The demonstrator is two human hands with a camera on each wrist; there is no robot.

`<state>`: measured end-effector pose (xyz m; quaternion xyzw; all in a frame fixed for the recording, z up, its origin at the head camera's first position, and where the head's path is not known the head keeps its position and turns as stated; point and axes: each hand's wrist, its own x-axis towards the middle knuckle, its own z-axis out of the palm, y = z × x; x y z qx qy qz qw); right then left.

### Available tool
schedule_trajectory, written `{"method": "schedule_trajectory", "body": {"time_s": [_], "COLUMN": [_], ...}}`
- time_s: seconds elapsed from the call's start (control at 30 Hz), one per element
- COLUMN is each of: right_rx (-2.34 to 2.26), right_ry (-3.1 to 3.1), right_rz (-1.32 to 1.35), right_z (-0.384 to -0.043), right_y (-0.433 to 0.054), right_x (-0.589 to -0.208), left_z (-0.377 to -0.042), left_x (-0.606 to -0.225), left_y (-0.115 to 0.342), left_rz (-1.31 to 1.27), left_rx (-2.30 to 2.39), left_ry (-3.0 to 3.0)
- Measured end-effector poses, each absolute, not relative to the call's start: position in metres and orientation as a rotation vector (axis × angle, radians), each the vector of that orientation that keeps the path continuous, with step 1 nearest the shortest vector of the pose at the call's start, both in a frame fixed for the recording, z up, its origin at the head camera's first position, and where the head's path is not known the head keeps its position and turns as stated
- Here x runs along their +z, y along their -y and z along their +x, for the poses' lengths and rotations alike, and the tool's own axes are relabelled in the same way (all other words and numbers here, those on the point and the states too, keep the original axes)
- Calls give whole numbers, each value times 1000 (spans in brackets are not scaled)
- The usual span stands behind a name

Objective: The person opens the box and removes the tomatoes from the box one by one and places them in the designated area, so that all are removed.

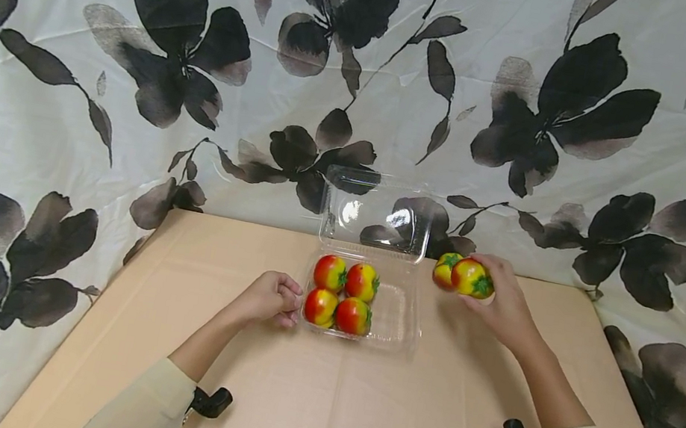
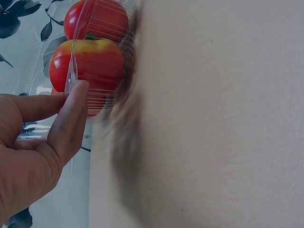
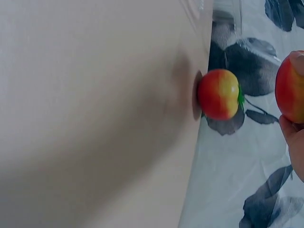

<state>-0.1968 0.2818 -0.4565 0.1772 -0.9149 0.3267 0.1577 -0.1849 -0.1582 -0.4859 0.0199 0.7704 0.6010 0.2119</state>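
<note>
A clear plastic clamshell container [image 1: 397,318] lies with its lid [image 1: 373,238] raised behind it. Several red-and-yellow tomatoes [image 1: 361,281] with green tops fill its left part, and its right part holds none. My left hand [image 1: 270,298] pinches the container's left rim between thumb and fingers; the left wrist view shows this rim beside a tomato [image 2: 90,64]. To the right of the container, my right hand [image 1: 501,301] grips one tomato [image 1: 471,277] above the table. Just behind that one, another tomato [image 3: 218,94] sits on the board near its far edge.
A light brown board [image 1: 337,410] covers the work surface. White cloth with dark flowers [image 1: 185,59] hangs behind it and shows along both sides. Black wrist straps [image 1: 209,401] sit at the cuffs of the beige sleeves.
</note>
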Motion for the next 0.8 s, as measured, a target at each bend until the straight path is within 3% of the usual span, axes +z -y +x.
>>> {"method": "schedule_trajectory", "body": {"time_s": [0.8], "right_rx": [969], "right_ry": [2764], "right_rz": [235], "right_z": [-222], "right_y": [-330], "right_x": [-450], "left_z": [-186], "left_x": [-486], "left_y": [157], "left_rz": [58], "left_rx": [1664], "left_ry": [-2149]}}
